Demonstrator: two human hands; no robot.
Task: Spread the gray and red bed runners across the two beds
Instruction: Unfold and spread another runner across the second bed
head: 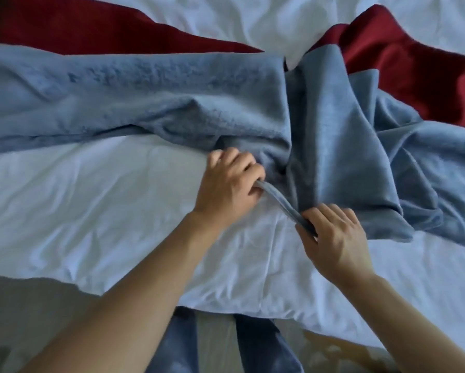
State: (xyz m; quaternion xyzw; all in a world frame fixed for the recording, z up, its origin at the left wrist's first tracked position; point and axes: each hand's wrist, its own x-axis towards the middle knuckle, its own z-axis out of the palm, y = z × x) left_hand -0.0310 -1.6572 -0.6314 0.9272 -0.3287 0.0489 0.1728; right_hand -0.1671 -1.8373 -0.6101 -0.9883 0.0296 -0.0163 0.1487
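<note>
Both hands, left point(230, 181) and right point(333, 238), pinched the gray runner's point(145, 98) hem on the white bed point(91, 197), red runner point(414, 76) beyond.

The person has two bare arms with no sleeves showing. The left hand point(230, 181) and the right hand point(333, 238) wear no gloves, rings or watch. Low down, the legs wear blue jeans point(255, 345).

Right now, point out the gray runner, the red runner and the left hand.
gray runner point(145, 90), head view, flat left stretch.
red runner point(414, 68), head view, bunched right part.
left hand point(230, 181), head view, back of hand.
</note>
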